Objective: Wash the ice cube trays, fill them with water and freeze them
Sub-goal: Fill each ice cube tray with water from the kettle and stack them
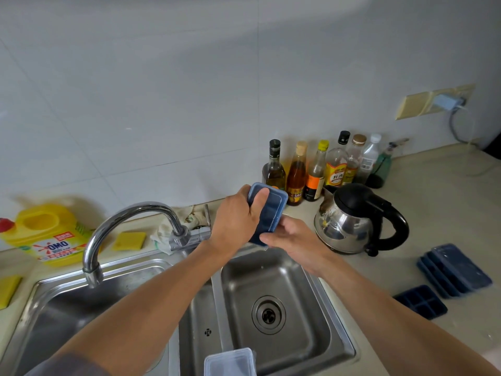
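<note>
Fingers [268, 237] of the right hand [294, 237] curl round the lower corner of the lidded ice cube tray [271, 210]; the left hand [238, 221] grips its top, thumb on the lid, probably to pry it off; it hangs tilted over the right sink basin [311, 308]; its contents are unclear; a clear plastic lid [230, 362] sits at the basin's near edge; spare trays [455, 270] wait alongside.
</note>
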### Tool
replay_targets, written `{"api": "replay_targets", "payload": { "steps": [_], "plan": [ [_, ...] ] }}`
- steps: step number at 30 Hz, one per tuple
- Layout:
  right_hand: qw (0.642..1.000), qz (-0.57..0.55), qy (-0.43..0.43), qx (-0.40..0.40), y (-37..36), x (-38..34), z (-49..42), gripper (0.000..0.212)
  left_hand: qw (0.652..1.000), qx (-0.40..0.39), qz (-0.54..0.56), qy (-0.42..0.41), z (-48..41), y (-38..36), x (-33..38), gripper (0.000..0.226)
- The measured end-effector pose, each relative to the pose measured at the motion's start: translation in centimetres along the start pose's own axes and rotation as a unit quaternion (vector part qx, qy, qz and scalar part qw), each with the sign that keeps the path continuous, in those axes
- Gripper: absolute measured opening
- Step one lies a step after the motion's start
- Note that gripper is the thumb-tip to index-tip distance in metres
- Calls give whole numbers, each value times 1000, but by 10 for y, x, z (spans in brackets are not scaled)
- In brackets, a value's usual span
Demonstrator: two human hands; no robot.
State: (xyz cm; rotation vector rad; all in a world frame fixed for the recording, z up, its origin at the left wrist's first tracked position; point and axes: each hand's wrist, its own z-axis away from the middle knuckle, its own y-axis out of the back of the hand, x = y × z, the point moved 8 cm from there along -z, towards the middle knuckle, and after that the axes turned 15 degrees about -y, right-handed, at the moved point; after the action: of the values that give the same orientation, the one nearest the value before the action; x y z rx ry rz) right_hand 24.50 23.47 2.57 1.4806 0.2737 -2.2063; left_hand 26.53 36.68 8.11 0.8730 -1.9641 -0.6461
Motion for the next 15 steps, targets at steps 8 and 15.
{"api": "replay_targets", "payload": {
  "steps": [8,15],
  "plan": [
    [999,13,24,35,-7,-10,-7,31,1000,-8,14,6,-5,5,-12,80],
    [997,29,46,56,-2,-33,2,29,998,19,11,-55,-17,27,8,73]
  ]
}}
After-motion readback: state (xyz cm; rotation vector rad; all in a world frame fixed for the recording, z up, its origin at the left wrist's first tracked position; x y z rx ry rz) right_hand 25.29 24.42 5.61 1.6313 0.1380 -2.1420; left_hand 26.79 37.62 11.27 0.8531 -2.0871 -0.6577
